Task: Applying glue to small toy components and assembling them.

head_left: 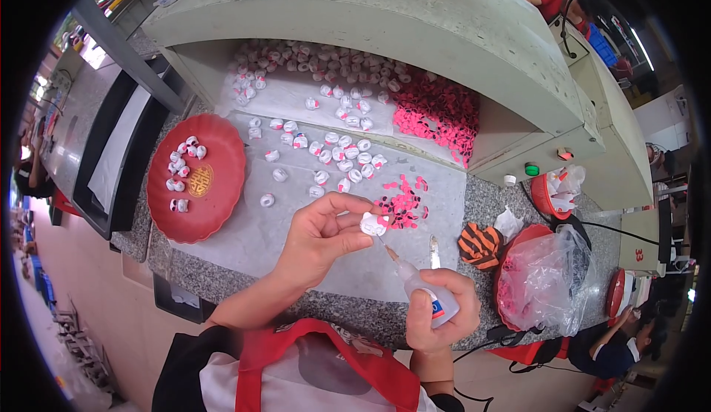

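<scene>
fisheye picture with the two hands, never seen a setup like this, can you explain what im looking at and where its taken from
No robot here: these are a person's own bare hands, seen from above by a wide camera worn on the head, which bends straight edges. The left hand pinches a small white piece. The right hand holds a squeeze bottle, its thin tip pointed at that piece; whether they touch, I can't tell. On the pale sheet lie more white pieces and a pile of small pink parts. To the left, a red tray holds several white pieces.
</scene>
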The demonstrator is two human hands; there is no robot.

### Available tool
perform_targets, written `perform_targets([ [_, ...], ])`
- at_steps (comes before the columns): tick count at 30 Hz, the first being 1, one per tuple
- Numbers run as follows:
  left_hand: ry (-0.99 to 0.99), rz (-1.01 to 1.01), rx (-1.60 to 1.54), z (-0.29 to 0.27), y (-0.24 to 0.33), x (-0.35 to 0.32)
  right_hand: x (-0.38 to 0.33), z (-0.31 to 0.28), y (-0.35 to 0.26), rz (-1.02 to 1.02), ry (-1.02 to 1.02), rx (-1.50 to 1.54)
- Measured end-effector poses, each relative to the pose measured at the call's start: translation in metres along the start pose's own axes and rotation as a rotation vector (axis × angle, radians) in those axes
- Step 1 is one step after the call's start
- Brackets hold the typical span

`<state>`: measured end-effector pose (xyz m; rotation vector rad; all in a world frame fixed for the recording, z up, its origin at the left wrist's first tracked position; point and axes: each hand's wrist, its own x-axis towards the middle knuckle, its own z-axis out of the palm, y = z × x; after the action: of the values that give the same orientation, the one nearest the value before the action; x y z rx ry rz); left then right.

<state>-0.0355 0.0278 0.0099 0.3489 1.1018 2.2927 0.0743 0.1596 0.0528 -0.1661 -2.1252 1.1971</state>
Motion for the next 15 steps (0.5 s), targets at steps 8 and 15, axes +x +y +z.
perform_targets([
  [8,0.147,0.066,0.137,-0.020,-0.003,0.004,0.004,0.021,0.064,0.759,0.140,0.406],
  [15,0.206,0.074,0.146,-0.024,-0.001,0.002,0.001,0.064,0.110,0.437,-0.358,-0.515],
])
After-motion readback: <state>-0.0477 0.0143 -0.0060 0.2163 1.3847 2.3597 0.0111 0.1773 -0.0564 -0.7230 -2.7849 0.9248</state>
